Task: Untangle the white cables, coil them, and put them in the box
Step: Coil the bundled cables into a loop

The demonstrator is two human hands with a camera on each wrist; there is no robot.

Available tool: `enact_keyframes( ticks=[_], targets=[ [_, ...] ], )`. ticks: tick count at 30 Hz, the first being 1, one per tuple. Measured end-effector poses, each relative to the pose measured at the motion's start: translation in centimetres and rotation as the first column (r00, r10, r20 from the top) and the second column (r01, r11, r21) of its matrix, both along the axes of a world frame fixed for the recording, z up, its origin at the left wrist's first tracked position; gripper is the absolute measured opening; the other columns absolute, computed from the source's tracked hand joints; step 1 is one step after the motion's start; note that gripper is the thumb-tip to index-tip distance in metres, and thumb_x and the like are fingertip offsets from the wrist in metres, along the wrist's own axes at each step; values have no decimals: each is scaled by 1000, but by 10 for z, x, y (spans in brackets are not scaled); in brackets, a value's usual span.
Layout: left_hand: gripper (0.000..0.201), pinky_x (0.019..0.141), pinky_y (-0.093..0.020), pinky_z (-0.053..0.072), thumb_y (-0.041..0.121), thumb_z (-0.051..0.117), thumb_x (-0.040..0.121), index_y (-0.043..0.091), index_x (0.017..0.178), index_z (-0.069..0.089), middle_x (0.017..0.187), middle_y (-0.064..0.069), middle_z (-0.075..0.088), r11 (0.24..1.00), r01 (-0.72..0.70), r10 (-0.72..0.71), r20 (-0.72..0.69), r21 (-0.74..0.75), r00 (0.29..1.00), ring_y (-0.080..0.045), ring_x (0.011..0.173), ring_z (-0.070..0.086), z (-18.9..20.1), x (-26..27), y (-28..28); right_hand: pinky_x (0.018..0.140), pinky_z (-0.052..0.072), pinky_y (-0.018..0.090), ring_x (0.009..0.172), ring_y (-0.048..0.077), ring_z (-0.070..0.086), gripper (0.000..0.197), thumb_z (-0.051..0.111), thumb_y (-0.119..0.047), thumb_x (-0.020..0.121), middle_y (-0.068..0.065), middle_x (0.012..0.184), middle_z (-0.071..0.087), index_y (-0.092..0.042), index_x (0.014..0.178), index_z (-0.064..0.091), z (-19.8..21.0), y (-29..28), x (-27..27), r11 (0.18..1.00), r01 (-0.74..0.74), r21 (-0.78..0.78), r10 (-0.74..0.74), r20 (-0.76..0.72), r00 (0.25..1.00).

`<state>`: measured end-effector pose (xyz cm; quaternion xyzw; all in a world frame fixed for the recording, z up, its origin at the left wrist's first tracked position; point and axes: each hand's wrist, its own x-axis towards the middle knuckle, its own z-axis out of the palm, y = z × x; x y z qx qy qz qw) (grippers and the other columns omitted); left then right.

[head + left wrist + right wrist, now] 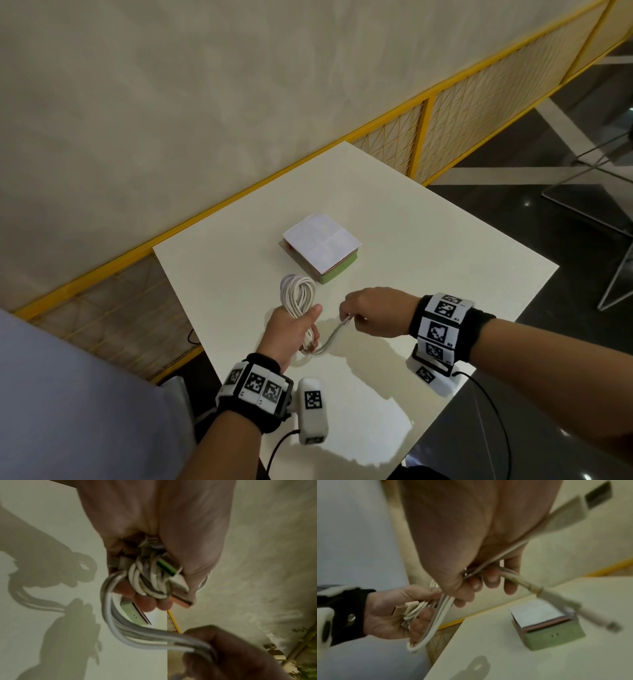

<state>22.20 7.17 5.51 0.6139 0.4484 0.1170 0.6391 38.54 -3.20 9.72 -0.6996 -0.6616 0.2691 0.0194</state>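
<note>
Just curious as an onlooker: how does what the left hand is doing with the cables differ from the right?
The left hand grips the coiled bundle of white cables in its fist; the right hand pinches only the loose strands trailing from it. The left sits nearer the person, the right farther out. Both hold the same cables above the table.

Head view: from above, facing forward and down onto the white table (pixel 428 246), with both hands in the near part, the box (pixel 322 247) beyond them, a wall behind.

Left wrist view: very near, along the left hand (pixel 154 534), toward the cables (pixel 149 582); right hand (pixel 231 655) at the lower edge.

Right wrist view: very near, along the right hand (pixel 471 540), blurred; left hand (pixel 393 612) at lower left, box at lower right.

Shared by all 3: the cables, both hands, the table, the box.
</note>
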Motion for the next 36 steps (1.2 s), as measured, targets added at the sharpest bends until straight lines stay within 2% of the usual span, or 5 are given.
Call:
enact_keyframes(
  ticks=[5,10,16,23,36],
  targets=[
    [35,52,-22,38,47,67,81,16,66,62,58,-3,62,997,69,-67,-59,40,996,-13,48,52,-7,4,-10,69,46,37,86,32,60,21,46,-14,87,7,104,63,-12,105,55,5,9,-9,966,52,252,-63,36,997],
    [27,48,-17,37,34,75,77,20,62,57,52,9,54,981,155,-149,-59,113,987,-5,46,47,-7,5,-19,65,42,32,72,23,51,21,62,-16,77,0,82,56,-9,96,55,2,14,-10,899,210,384,-162,-152,975],
    [21,50,-14,42,21,84,69,19,70,63,54,12,59,985,166,-167,12,46,986,-3,49,53,-5,11,-32,54,31,18,58,3,41,33,65,-9,71,-13,70,42,-12,102,55,4,21,-14,864,385,324,-278,-330,902],
    [23,44,-21,40,15,83,70,4,76,64,69,-28,64,991,135,-136,54,22,989,-19,44,54,6,18,-34,85,38,15,105,11,48,49,51,-2,85,6,128,53,-13,132,45,6,27,-19,891,452,49,-349,-564,749],
    [15,43,-22,43,7,75,67,12,77,65,60,-6,62,996,80,-81,40,30,996,-13,48,55,9,18,-26,80,47,21,88,13,56,35,42,8,81,-3,93,58,-17,104,51,2,35,-34,860,510,29,-307,-769,561]
  ],
)
